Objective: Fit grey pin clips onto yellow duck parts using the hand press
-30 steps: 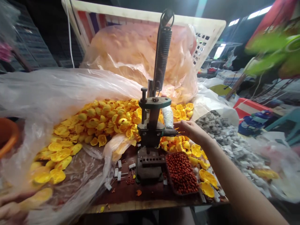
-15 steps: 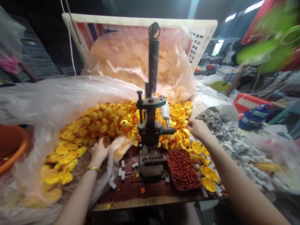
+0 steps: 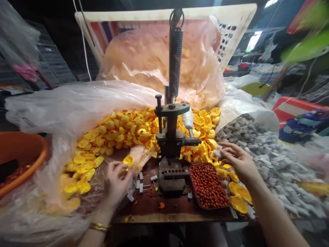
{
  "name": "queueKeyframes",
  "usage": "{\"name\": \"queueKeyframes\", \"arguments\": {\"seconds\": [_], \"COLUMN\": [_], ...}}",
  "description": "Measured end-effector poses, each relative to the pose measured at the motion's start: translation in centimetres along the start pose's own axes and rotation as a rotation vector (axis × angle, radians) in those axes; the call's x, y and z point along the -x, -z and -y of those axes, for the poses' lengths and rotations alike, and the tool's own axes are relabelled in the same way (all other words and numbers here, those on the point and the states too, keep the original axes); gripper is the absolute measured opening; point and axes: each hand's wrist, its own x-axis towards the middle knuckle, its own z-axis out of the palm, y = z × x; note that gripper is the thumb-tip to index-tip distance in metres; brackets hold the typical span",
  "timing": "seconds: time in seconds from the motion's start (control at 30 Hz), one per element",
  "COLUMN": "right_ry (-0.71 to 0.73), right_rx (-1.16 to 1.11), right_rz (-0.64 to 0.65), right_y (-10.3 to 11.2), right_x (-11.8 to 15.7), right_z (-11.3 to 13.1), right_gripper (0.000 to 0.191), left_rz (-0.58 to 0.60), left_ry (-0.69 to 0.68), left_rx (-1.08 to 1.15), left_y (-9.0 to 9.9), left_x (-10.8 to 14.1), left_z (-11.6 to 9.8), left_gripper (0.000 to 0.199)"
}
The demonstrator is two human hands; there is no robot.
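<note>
My left hand (image 3: 117, 180), with a gold bracelet at the wrist, pinches a yellow plastic shell (image 3: 128, 160) left of the hand press (image 3: 171, 147). Its hollow side faces up. To the right of the press, my right hand (image 3: 238, 161) has its thumb and fingers closed around a small whitish-grey piece (image 3: 218, 151), blurred and partly hidden. Behind the press spreads a heap of yellow shells (image 3: 120, 128). A clear tray (image 3: 196, 202) of small red-brown beads sits at the press's right side. Near my right hand lies a pile of grey-white blocks (image 3: 246, 137).
Small white blocks with wire legs (image 3: 141, 187) lie left of the press base. An orange tub (image 3: 41, 157) stands at far left. Plastic sheeting (image 3: 84, 99) borders the heap; a white crate (image 3: 164, 15) rises behind. The press handle (image 3: 192, 141) sticks out rightward.
My left hand has lifted a yellow shell off the heap's edge toward the press. My right hand has come nearer to me from the pile's edge, with a whitish piece now showing. The view has shifted.
</note>
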Motion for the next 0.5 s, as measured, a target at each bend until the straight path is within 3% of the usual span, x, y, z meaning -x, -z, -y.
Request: {"name": "queueKeyframes", "arguments": {"seconds": [0.1, 0.2, 0.3, 0.5], "right_ry": [-0.127, -0.193, -0.245, -0.417], "right_rx": [-0.229, -0.320, -0.347, -0.362], "right_rz": [0.181, 0.179, 0.183, 0.350], "right_y": [-3.0, -5.3, -6.4, -8.4], "right_x": [2.6, 3.6, 3.7, 4.7], "right_z": [-0.3, -1.1, -1.3, -1.1], "right_gripper": [0.040, 0.038, 0.039, 0.046], "left_rz": [0.087, 0.128, 0.137, 0.252], "left_ry": [-0.188, -0.287, -0.306, -0.272], "left_rx": [0.147, 0.202, 0.253, 0.325], "left_y": [-0.7, -1.6, -2.2, -2.8], "left_x": [2.6, 3.9, 4.3, 4.4], "left_z": [-3.1, -4.9, -5.8, -7.3], "left_gripper": [0.015, 0.027, 0.037, 0.052]}}
